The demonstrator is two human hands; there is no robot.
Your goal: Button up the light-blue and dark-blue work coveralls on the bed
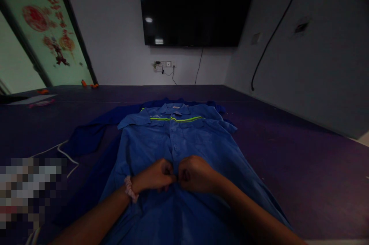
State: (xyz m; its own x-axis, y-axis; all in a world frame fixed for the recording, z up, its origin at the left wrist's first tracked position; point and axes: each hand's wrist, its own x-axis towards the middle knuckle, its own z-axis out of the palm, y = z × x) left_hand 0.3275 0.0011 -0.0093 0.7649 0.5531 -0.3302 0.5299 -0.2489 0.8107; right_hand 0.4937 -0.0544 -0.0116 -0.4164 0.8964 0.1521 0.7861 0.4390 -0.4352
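Observation:
A blue short-sleeved work shirt (201,141) lies spread front up before me, its collar away from me. Yellow-green stripes cross its chest, and buttons run down the middle placket. My left hand (157,175), with a pink scrunchie (131,189) at the wrist, pinches the placket below the middle buttons. Close beside it, my right hand (194,174) is closed on the same front edge. The fingertips of both hands nearly meet; the button or buttonhole between them is hidden. Under the shirt, a darker blue garment (89,133) sticks out to the left and behind the collar.
All this rests on a dark purple surface (273,152). A white cord (67,155) and a blurred-out patch are at the left. Small orange objects (94,85) lie far left. A large black screen (196,6) hangs on the wall above sockets (168,64).

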